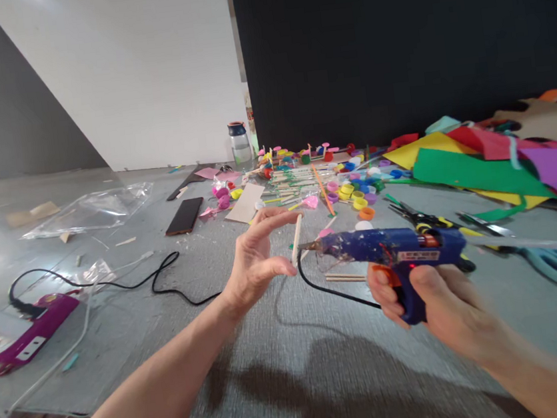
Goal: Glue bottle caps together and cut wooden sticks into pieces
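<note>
Grey, textured tabletop (257, 372) stretches before a tall black panel (405, 40), with flat sheets in green, yellow, red and purple (475, 170) at two o'clock and a magenta plastic power strip (32, 338) near nine. Centrally, above the surface, the left hand (256, 255) pinches a short, pale, slender stick (296, 237) end to end between index finger and thumb. The right hand (443, 291) grips a blue plastic glue gun (363, 245) with an orange trigger. Work on this stick seems early: no other piece is joined to it, and small, bright plastic caps (357, 196) lie loose beyond; whether glue is applied, I cannot tell. The stick's long axis runs roughly from seven o'clock to one; the gun's nozzle points towards nine, close against the stick's lower half.
</note>
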A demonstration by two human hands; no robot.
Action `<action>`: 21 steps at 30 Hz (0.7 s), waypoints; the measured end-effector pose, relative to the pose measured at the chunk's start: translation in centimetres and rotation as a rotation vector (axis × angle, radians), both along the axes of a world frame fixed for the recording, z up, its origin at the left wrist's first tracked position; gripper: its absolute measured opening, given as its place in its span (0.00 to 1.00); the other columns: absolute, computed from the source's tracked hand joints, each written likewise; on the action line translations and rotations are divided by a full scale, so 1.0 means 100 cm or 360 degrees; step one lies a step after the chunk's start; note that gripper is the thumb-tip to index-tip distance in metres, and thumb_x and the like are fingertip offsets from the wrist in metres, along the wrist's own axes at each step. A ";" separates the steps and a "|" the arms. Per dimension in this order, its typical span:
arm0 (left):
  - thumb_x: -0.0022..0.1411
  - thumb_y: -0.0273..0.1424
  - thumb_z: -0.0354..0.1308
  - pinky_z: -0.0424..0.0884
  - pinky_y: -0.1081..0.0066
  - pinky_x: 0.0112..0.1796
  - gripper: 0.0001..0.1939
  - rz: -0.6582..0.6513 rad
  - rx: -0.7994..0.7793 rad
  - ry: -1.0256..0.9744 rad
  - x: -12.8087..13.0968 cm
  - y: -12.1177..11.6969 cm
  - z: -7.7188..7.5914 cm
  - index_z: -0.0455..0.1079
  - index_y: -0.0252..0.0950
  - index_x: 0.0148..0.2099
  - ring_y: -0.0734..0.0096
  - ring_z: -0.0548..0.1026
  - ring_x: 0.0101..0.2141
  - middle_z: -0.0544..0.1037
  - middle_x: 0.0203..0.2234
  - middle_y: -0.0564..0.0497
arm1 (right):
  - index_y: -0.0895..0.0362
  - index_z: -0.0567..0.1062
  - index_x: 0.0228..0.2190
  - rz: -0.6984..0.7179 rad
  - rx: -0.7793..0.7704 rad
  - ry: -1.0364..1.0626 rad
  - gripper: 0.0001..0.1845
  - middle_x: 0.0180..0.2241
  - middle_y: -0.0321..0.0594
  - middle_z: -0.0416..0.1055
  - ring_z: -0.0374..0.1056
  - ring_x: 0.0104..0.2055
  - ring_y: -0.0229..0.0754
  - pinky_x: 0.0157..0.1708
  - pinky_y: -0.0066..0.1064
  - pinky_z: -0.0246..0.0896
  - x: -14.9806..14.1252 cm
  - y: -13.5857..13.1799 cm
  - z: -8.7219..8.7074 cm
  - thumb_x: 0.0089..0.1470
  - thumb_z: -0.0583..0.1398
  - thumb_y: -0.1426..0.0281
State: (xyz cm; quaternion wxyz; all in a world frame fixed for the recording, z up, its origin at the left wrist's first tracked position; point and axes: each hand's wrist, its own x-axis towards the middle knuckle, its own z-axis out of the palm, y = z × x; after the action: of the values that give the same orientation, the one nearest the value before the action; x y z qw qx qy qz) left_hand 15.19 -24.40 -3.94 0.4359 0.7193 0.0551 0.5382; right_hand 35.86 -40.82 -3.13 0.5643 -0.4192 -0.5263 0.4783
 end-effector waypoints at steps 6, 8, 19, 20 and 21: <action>0.43 0.60 0.69 0.59 0.54 0.58 0.36 -0.0009 -0.0036 0.0015 0.000 0.001 -0.002 0.79 0.49 0.52 0.54 0.68 0.50 0.74 0.46 0.47 | 0.55 0.76 0.32 -0.0003 0.0001 0.0063 0.22 0.26 0.38 0.65 0.58 0.24 0.38 0.19 0.30 0.55 -0.001 0.001 -0.002 0.62 0.57 0.49; 0.43 0.59 0.69 0.59 0.54 0.58 0.36 -0.0023 -0.0039 0.0024 0.000 0.002 -0.002 0.79 0.49 0.53 0.54 0.68 0.50 0.74 0.46 0.47 | 0.55 0.77 0.34 0.0003 -0.0014 0.0090 0.21 0.27 0.39 0.66 0.58 0.24 0.38 0.19 0.30 0.56 0.001 0.001 0.000 0.63 0.56 0.50; 0.43 0.57 0.71 0.61 0.55 0.54 0.35 -0.0185 -0.0154 0.0111 0.023 0.002 0.008 0.79 0.49 0.52 0.53 0.68 0.50 0.75 0.45 0.48 | 0.52 0.77 0.37 -0.0012 0.0024 0.0061 0.21 0.36 0.42 0.70 0.63 0.28 0.41 0.24 0.33 0.60 0.026 -0.005 0.010 0.64 0.54 0.50; 0.43 0.57 0.71 0.62 0.55 0.54 0.35 -0.0202 -0.0159 0.0121 0.026 0.003 0.009 0.79 0.49 0.52 0.53 0.68 0.50 0.75 0.45 0.48 | 0.52 0.77 0.37 -0.0004 0.0053 0.0075 0.21 0.35 0.41 0.69 0.63 0.28 0.41 0.24 0.33 0.60 0.029 -0.004 0.008 0.65 0.53 0.50; 0.43 0.58 0.70 0.62 0.55 0.53 0.35 -0.0222 -0.0165 0.0127 0.029 0.005 0.009 0.79 0.49 0.52 0.53 0.68 0.50 0.75 0.45 0.48 | 0.52 0.76 0.37 0.0003 0.0073 0.0074 0.21 0.34 0.41 0.69 0.62 0.27 0.40 0.24 0.33 0.60 0.031 -0.003 0.005 0.65 0.53 0.50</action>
State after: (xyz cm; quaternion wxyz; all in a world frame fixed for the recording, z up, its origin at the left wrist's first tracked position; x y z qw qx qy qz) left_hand 18.13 -23.92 -3.01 0.5063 0.7188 0.0501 0.4738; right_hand 38.98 -41.15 -2.62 0.5853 -0.3944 -0.5244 0.4763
